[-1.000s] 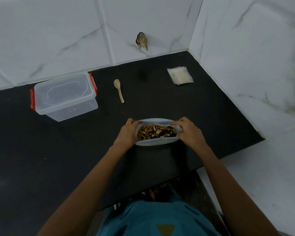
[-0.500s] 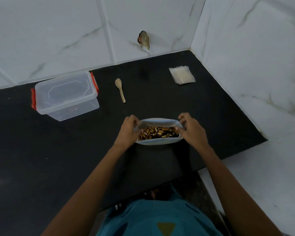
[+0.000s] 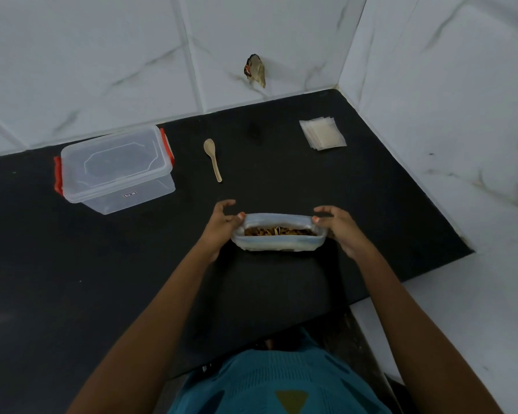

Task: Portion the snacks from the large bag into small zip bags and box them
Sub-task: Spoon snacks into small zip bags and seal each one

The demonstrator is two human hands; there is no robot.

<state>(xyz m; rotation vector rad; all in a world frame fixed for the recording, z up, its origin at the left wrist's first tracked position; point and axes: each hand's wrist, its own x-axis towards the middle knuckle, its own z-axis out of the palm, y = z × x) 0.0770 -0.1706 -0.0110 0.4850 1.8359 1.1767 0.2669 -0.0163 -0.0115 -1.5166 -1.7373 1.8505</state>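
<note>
Since half a second ago the two hands have drawn apart along the mouth of the large bag (image 3: pixel 277 245), and its opening, wider and rounder before, is now pulled into a narrow slit. The left hand (image 3: pixel 220 225) pinches the left corner of the rim, thumb on the near side and the curled fingers just behind it; the right hand (image 3: pixel 340 230) holds the right corner in the same way, thumb tip on the rim. Between them the bag stands upright on the black countertop (image 3: pixel 72 264), close to its near edge, and the brown snacks (image 3: pixel 278 231) show through the slit. Beyond the left hand a small wooden spoon (image 3: pixel 213 159) lies flat, bowl away from the person. Further left sits a clear plastic box (image 3: pixel 114 168), lid on, with red clasps at both ends. A stack of small zip bags (image 3: pixel 323 133) lies flat in the far right corner, well apart from the hands, near the marbled white wall tiles (image 3: pixel 102 70). A teal knitted garment (image 3: pixel 281 380) fills the bottom of the view.
</note>
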